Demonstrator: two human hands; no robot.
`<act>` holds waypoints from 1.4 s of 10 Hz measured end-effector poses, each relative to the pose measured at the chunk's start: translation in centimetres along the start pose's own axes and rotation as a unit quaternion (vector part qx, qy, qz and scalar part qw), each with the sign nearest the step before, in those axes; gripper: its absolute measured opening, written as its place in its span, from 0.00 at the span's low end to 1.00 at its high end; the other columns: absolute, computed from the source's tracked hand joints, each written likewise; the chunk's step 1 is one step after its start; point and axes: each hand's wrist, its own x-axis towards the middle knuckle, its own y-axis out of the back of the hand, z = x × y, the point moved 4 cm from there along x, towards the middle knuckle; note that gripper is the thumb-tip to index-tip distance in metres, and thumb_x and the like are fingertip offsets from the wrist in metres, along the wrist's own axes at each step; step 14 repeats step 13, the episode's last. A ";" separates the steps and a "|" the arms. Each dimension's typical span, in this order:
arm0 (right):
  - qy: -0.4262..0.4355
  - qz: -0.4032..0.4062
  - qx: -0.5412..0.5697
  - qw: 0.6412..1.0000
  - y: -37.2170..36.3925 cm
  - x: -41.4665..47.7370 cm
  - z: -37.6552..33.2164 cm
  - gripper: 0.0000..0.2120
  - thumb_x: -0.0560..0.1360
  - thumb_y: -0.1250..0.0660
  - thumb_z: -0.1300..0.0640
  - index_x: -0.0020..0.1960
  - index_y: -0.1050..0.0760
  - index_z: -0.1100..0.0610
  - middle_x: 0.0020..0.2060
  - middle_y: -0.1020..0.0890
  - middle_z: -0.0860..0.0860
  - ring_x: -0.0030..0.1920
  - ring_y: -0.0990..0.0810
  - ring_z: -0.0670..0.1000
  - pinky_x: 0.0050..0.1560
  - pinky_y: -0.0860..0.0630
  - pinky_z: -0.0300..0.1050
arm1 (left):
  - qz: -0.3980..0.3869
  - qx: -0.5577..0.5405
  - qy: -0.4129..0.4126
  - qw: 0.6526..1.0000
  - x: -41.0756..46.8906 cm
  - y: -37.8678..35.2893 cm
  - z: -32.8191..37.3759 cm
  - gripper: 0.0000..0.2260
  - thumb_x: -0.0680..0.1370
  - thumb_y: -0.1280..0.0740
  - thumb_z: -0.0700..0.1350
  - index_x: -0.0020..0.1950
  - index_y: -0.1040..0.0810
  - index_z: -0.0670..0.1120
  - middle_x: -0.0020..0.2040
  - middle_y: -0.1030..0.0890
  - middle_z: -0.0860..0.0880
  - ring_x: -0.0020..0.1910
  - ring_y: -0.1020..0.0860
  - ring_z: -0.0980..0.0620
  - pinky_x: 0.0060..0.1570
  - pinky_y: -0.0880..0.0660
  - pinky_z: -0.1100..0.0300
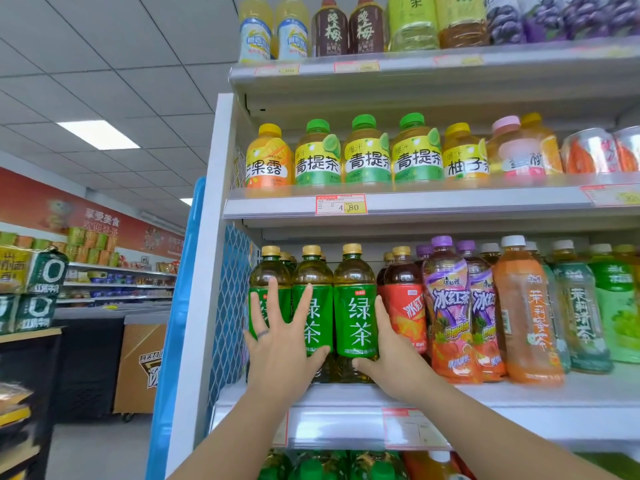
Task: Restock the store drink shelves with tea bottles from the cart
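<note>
left hand [284,344] flat on green tea bottles [356,308], right hand [393,355] alongside — fingers hidden, grip unclear

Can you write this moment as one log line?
task: restocking tea | left hand: flat on two green-label plastic tea bottles | right hand: cups third green-label bottle | place: white shelf

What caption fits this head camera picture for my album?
Left hand presses two green tea bottles while right hand holds the third bottle on the store shelf.
</note>
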 end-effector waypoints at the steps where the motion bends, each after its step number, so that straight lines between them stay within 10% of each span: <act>1: 0.003 0.000 0.008 1.000 0.1 0.0 -0.1 0.51 0.73 0.30 0.61 0.75 0.70 0.47 0.63 0.26 0.49 0.55 0.24 0.45 0.58 0.27 0.41 | 0.009 -0.016 -0.008 1.000 0.0 0.1 0.0 0.44 0.74 0.37 0.64 0.66 0.75 0.65 0.71 0.76 0.48 0.73 0.69 0.38 0.71 0.48 0.37; 6: -0.025 0.039 -0.066 0.997 0.3 -0.2 0.9 0.34 0.71 0.28 0.50 0.71 0.42 0.49 0.54 0.20 0.47 0.50 0.20 0.49 0.49 0.23 0.44 | 0.024 -0.246 0.056 0.967 -1.0 0.3 -3.6 0.46 0.74 0.30 0.51 0.69 0.69 0.64 0.77 0.56 0.46 0.62 0.26 0.43 0.53 0.28 0.55; 10: -0.026 0.032 -0.068 0.997 -0.1 -0.3 1.4 0.37 0.73 0.30 0.47 0.74 0.46 0.50 0.49 0.20 0.47 0.45 0.22 0.48 0.36 0.30 0.36 | 0.030 -0.254 0.072 0.964 -1.2 0.1 -4.4 0.44 0.76 0.31 0.45 0.76 0.63 0.54 0.75 0.41 0.45 0.66 0.30 0.47 0.59 0.30 0.54; 12: -0.033 0.023 -0.093 0.995 0.0 -0.7 1.1 0.37 0.72 0.30 0.46 0.74 0.45 0.49 0.56 0.20 0.48 0.51 0.21 0.51 0.51 0.22 0.49 | 0.026 -0.190 0.081 0.978 -1.9 0.8 -3.5 0.43 0.77 0.32 0.48 0.77 0.63 0.53 0.78 0.56 0.45 0.76 0.48 0.43 0.71 0.41 0.47; 14: -0.025 0.031 -0.171 0.985 0.7 -1.6 0.8 0.33 0.75 0.35 0.42 0.74 0.43 0.51 0.58 0.21 0.51 0.54 0.21 0.52 0.53 0.23 0.51 | 0.117 -0.131 -0.005 0.984 -3.1 1.7 -0.8 0.34 0.76 0.33 0.49 0.77 0.48 0.52 0.76 0.48 0.47 0.74 0.43 0.45 0.71 0.41 0.46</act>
